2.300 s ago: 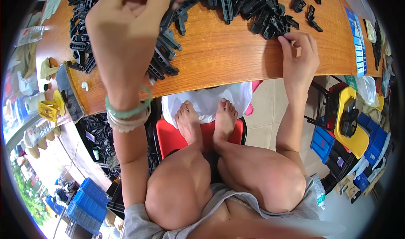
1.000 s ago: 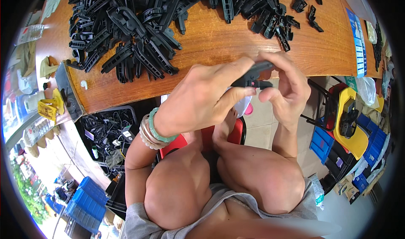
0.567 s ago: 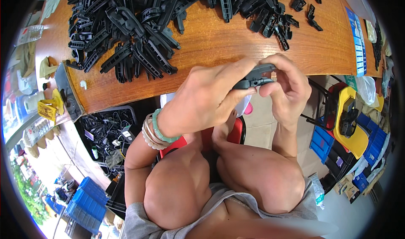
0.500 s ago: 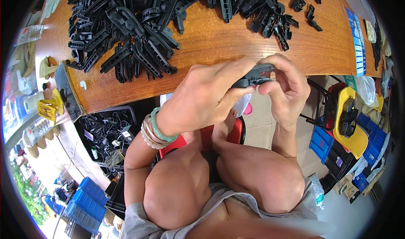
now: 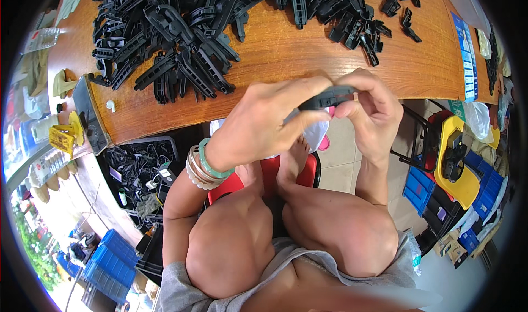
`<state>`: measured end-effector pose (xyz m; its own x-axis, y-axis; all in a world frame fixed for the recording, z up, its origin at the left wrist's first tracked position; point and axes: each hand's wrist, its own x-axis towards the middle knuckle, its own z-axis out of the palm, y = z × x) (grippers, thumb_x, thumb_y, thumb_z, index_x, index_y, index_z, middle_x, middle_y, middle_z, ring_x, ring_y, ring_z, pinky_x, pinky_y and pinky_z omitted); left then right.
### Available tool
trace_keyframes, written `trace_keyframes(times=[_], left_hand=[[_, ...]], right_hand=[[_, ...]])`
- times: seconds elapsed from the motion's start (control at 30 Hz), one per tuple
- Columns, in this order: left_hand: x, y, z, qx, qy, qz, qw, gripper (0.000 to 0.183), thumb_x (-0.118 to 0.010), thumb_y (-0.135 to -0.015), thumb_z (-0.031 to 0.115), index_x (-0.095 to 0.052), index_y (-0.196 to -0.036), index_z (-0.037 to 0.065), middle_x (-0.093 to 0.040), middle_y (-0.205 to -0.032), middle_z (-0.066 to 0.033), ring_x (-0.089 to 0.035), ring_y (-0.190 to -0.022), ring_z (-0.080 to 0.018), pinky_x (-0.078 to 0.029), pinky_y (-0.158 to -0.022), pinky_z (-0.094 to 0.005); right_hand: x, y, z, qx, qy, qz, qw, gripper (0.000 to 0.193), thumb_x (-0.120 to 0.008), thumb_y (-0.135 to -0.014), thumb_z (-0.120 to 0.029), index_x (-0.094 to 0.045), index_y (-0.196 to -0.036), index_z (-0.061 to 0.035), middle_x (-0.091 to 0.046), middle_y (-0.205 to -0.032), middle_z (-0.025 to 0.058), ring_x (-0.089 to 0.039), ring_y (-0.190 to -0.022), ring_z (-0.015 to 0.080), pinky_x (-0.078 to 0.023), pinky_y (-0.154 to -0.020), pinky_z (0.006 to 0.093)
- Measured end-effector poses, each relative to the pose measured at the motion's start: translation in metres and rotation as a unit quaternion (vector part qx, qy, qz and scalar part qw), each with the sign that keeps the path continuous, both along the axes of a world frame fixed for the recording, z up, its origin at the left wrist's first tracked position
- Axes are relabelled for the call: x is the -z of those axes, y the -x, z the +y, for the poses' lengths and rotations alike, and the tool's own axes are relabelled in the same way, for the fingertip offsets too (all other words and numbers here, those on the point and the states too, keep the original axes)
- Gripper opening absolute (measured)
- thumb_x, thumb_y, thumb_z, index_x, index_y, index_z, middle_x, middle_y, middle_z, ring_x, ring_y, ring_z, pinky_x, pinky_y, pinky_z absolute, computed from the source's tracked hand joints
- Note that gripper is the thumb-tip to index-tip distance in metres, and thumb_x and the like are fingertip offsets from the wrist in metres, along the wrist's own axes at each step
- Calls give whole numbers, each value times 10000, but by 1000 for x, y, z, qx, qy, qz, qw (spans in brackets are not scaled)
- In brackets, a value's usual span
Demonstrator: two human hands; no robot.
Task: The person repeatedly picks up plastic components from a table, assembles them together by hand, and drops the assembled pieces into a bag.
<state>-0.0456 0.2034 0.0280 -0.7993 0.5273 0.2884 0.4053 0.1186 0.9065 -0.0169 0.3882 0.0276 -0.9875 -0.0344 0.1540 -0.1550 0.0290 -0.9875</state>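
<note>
Between my two hands, just off the table's front edge, is a black plastic part point(image 5: 332, 97), partly hidden by my fingers. My left hand point(image 5: 269, 116), with bracelets on its wrist, grips one end of it between thumb and fingers. The fingers and thumb of my right hand point(image 5: 371, 114) are closed on its other end. A big heap of long black ribbed plastic parts point(image 5: 187, 48) lies on the table beyond my left hand. Smaller black plastic pieces point(image 5: 352, 28) are scattered farther off to the right.
The wooden table point(image 5: 275, 50) curves across the front. A white earbud-like item point(image 5: 111, 106) lies near its left edge. Below stands a black bin point(image 5: 137, 169) of cables. At right is a yellow chair point(image 5: 454, 185) with a dark item on it; blue crates point(image 5: 113, 262) are lower left.
The black part has turned in my hands and now lies flatter and more edge-on. My hands stay almost in place; the view has shifted slightly.
</note>
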Motion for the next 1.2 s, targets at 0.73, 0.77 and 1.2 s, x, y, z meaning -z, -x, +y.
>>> trace_keyframes(times=[0.73,0.77,1.2], left_hand=[[-1,6,-56,-234,307,102,917,469,-707,-740,110,-476,-1139,22,-575,-880,-147,-596,-717,-324,-477,-566,-366],[-1,8,-49,-227,279,115,926,401,-676,-775,114,-495,-1121,24,-558,-837,-142,-584,-681,-319,-471,-551,-369],[22,23,-24,-184,229,356,887,288,-618,-661,-5,-601,-948,9,-537,-885,-86,-543,-728,-231,-460,-551,-288]], right_hand=[[-1,15,13,236,-374,56,895,154,-698,-759,-58,-645,-899,-20,-614,-802,84,-553,-617,173,-435,-553,293],[1,20,18,235,-374,57,895,154,-698,-759,-58,-645,-899,-20,-614,-802,84,-553,-617,173,-435,-553,293],[16,17,22,249,-332,32,909,120,-638,-806,-6,-609,-922,5,-603,-814,81,-565,-650,141,-449,-586,257]])
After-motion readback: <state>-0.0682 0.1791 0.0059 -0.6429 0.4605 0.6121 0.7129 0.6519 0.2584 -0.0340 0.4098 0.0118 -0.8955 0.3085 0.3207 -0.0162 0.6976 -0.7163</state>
